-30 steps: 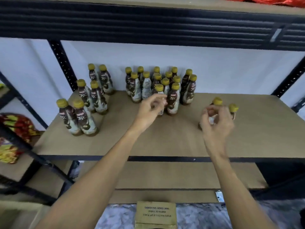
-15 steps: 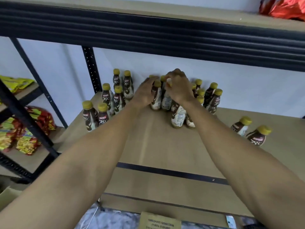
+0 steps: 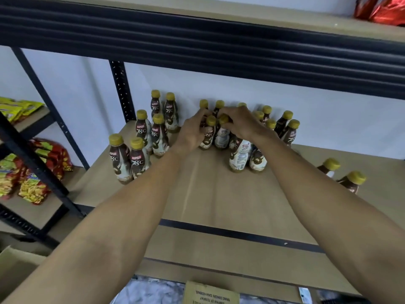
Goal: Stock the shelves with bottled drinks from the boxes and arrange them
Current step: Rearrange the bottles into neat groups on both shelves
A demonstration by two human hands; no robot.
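Both hands are in the middle cluster (image 3: 240,155) at the back of the shelf (image 3: 219,194). Left hand (image 3: 191,133) has its fingers curled round the front-left bottle (image 3: 207,138), up near the shoulder. Right hand (image 3: 240,125) is curled over the neck and cap of the pale-label bottle (image 3: 222,137) just beside it; the two bottles touch.

Gripping high probably because the bodies are packed tight, with no finger room lower down. One hand per bottle looks like squaring the pair into the row without tipping neighbours.

Left block (image 3: 140,154) stands two wide and tidy, apart from the cluster across a gap, so likely the pattern to match.

Two stray bottles (image 3: 331,166) stand well off to the right of my right hand, not yet lined up. Box (image 3: 210,294) is below the shelf, near the bottom edge of view.
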